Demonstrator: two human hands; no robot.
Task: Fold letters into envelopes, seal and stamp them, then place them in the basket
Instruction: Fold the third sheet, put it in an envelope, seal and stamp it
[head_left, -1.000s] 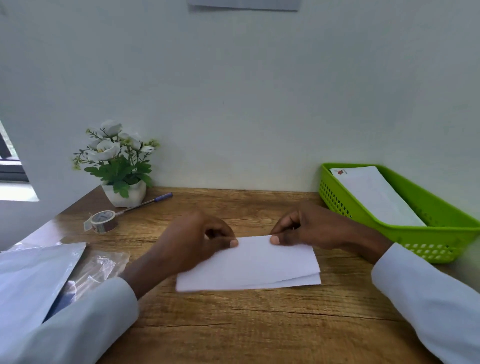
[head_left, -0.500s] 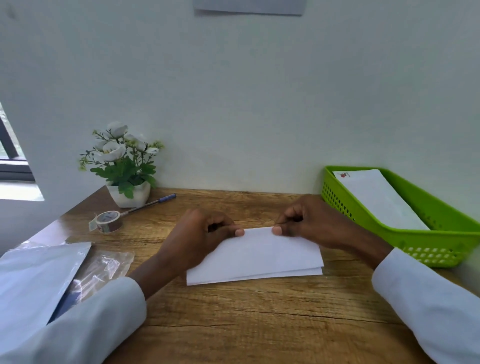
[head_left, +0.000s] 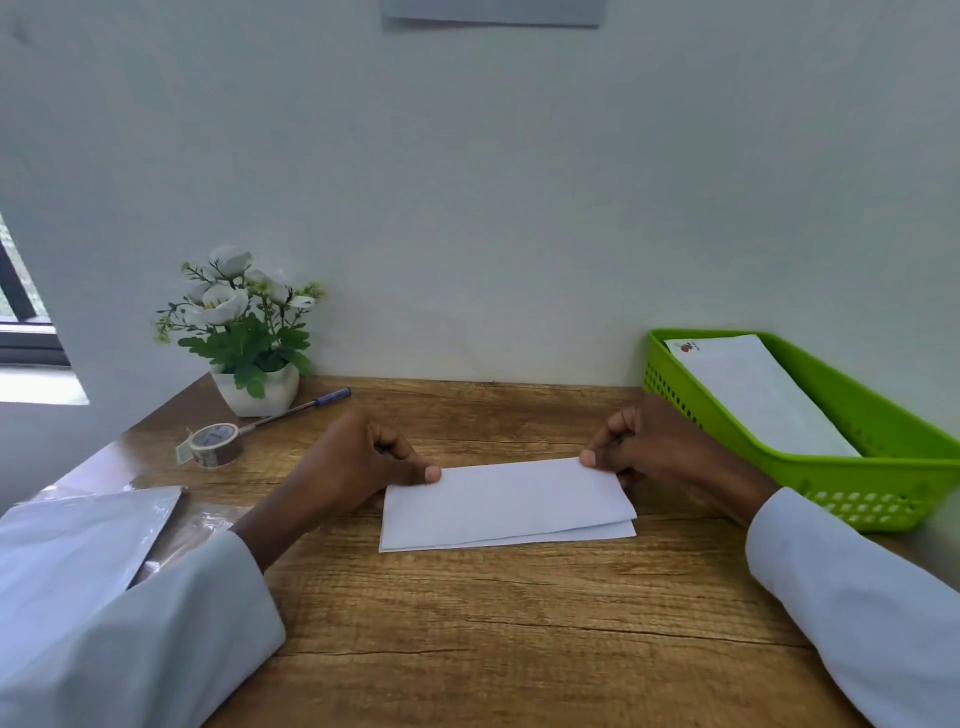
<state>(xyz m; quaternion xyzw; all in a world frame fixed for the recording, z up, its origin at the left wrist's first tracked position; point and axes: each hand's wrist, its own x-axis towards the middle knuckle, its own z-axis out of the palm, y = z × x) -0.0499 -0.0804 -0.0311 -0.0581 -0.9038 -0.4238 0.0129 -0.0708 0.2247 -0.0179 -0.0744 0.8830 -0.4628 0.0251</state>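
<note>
White folded letter (head_left: 506, 501) lying on the wooden bench (head_left: 519, 634).
Two hands, left hand (head_left: 358, 460) and right hand (head_left: 657, 447), are pinching its far corners with curled fingers (head_left: 592, 457); one envelope (head_left: 763, 395) is sitting in one green basket (head_left: 883, 499).

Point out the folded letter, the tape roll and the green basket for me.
folded letter (head_left: 506, 501), head view, middle of its top face.
tape roll (head_left: 215, 444), head view, its outer side.
green basket (head_left: 857, 506), head view, near perforated wall.

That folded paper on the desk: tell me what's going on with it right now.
A person is folding a letter on the wooden desk. The left hand and right hand each press a thumb on the far edge, fingers curled. One stamped envelope already lies in the green basket. Tape and a pen sit untouched at the left.
</note>
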